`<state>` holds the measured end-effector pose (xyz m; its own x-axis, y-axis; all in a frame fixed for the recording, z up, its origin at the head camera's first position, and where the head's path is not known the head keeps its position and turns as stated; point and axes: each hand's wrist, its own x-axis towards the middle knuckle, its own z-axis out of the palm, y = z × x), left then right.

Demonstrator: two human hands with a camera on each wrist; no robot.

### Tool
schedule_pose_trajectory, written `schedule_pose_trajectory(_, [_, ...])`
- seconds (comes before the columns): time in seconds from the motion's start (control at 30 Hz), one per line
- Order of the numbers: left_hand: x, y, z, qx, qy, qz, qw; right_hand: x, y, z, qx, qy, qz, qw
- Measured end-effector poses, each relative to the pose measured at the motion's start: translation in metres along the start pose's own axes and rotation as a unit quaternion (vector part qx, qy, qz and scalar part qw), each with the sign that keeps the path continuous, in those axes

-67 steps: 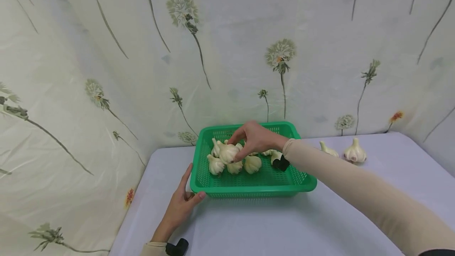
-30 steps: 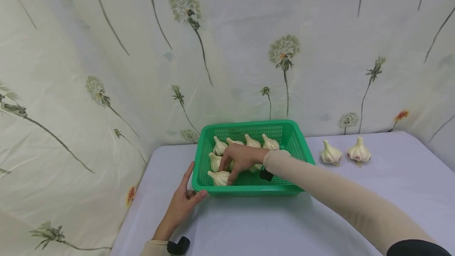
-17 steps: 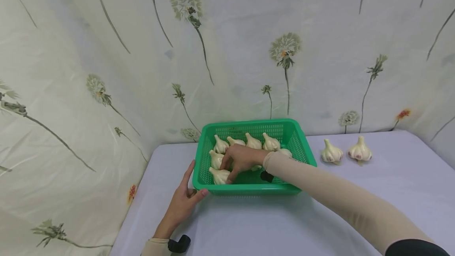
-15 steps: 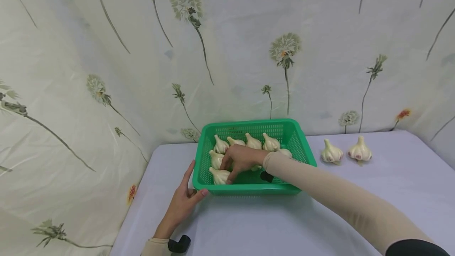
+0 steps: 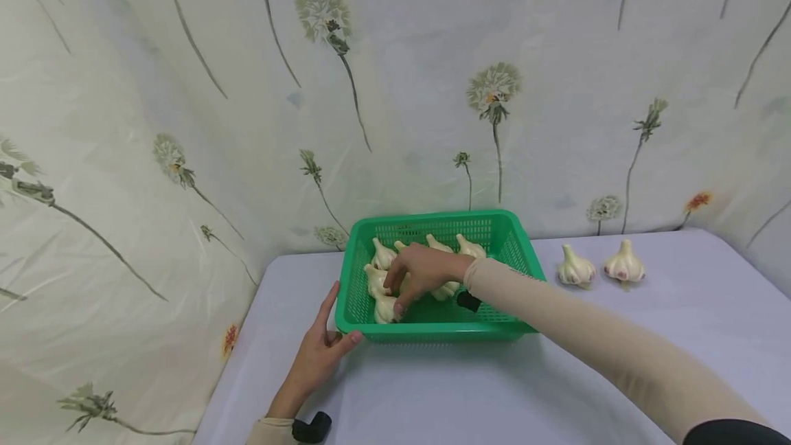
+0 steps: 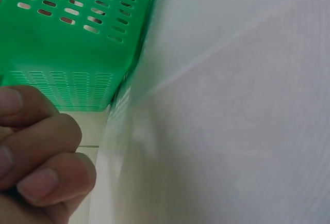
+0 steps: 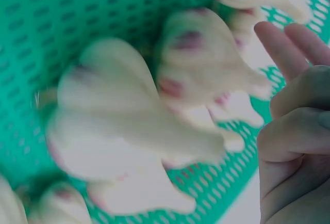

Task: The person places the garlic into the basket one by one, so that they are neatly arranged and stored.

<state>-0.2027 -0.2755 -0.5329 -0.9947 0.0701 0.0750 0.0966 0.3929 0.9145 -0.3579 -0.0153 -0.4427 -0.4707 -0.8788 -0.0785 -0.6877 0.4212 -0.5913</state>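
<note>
A green plastic basket (image 5: 439, 328) holds several garlic bulbs. My right hand (image 5: 428, 268) is inside it, palm down, with the thumb at the front-left garlic bulb (image 5: 384, 311) and the fingers slightly spread above it. Behind that one lies another garlic bulb (image 5: 375, 279). In the right wrist view, garlic bulbs (image 7: 111, 115) fill the middle, and the fingers (image 7: 281, 53) at the right edge have nothing seen between them. My left hand (image 5: 315, 359) touches the basket's front-left corner, index finger along the side and thumb at the front rim; its other fingers (image 6: 44, 146) are bent.
To the right of the basket, two garlic bulbs (image 5: 576, 268) (image 5: 624, 265) stand upright on the white-covered table (image 5: 445, 397). A curtain (image 5: 408, 88) printed with dandelions hangs close behind the table and along its left side.
My right hand set a garlic bulb down at the basket's front left. Since then that bulb has turned, its neck swinging from left to upward, and the hand has lifted slightly. The left hand stays put.
</note>
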Motion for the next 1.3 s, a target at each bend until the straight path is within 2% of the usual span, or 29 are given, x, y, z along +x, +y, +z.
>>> schedule_pose_trajectory(0.17, [0.0, 0.0, 0.002, 0.004, 0.002, 0.0, 1.0, -0.021, -0.006, -0.026, 0.019, 0.015, 0.006, 0.9997])
schedule_pose_trajectory(0.43, [0.001, 0.002, 0.001, 0.01, 0.008, -0.006, 0.9999, -0.066, -0.002, -0.067, -0.009, 0.073, 0.019, 0.9971])
schedule_pose_trajectory(0.63, [0.001, 0.002, 0.002, 0.009, 0.01, -0.003, 0.9999, -0.106, 0.02, -0.086, -0.043, 0.133, 0.049, 0.989])
schedule_pose_trajectory(0.83, [0.002, 0.001, 0.003, 0.004, 0.008, -0.003, 1.0, -0.152, 0.051, -0.102, -0.081, 0.194, 0.095, 0.973])
schedule_pose_trajectory(1.0, [0.002, 0.001, 0.004, -0.003, 0.009, -0.004, 0.9999, -0.193, 0.074, -0.102, -0.099, 0.204, 0.164, 0.96])
schedule_pose_trajectory(1.3, [0.002, 0.001, 0.005, -0.005, 0.01, -0.009, 0.9999, -0.251, 0.122, -0.078, -0.158, 0.185, 0.245, 0.9384])
